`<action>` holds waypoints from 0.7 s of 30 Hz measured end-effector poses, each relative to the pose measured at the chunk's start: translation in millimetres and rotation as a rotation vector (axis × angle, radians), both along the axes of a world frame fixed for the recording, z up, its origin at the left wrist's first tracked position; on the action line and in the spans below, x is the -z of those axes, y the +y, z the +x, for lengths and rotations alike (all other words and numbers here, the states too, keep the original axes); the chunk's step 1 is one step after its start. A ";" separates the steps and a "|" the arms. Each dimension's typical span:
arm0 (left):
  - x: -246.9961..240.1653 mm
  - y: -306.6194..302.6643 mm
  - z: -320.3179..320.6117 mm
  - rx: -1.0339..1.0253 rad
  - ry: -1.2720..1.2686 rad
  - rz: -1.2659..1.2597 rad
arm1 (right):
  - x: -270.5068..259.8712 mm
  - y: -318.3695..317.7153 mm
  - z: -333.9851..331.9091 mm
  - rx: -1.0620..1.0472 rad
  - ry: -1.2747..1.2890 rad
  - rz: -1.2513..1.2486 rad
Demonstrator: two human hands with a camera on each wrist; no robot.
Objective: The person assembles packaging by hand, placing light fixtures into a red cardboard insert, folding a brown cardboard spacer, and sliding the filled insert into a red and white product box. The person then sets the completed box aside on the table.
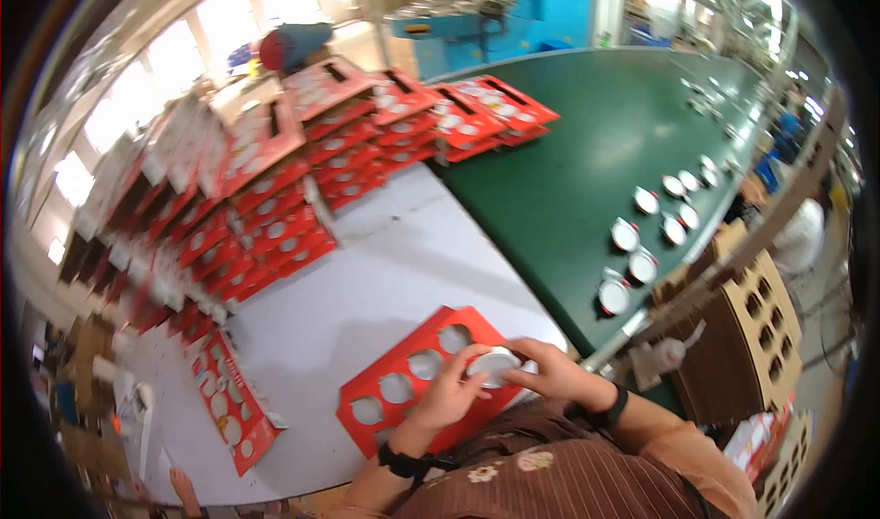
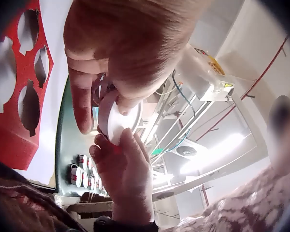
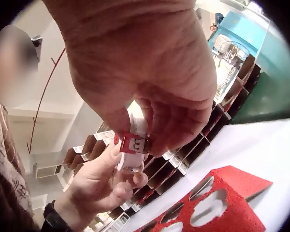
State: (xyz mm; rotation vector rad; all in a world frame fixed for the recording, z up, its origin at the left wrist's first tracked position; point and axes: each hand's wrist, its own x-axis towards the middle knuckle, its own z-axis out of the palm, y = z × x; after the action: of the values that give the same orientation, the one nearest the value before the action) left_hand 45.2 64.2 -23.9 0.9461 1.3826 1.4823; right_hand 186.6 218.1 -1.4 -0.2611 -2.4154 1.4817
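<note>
In the head view, my left hand (image 1: 445,398) and right hand (image 1: 557,374) hold a small round white dish-like piece (image 1: 496,369) between them. The right wrist view shows a red band with a white marking around the white piece (image 3: 137,123). Fingers and thumbs of both hands pinch its edges. Beneath the hands lies a red cardboard sleeve (image 1: 380,367) with a row of round cut-outs on the white table (image 1: 367,281). Part of the sleeve is hidden by the left hand and the apron. In the left wrist view, the piece (image 2: 106,113) stands tilted between the fingers.
Stacked red cartons (image 1: 275,230) line the table's left and far side. Another red sleeve (image 1: 229,409) lies flat at the left. Several white round pieces (image 1: 613,296) stand on the green belt (image 1: 541,189). Brown cardboard with holes (image 1: 765,327) stands at the right.
</note>
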 end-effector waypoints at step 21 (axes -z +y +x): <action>26.2 -13.7 -24.5 -0.218 -0.027 -0.382 | 22.7 26.8 9.8 0.238 -0.145 -0.219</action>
State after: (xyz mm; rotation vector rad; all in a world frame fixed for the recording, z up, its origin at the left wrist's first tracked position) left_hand 20.7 50.5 -50.0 0.5471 1.7142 1.3121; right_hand 196.4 244.9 -24.1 -0.7013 -2.2306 1.6637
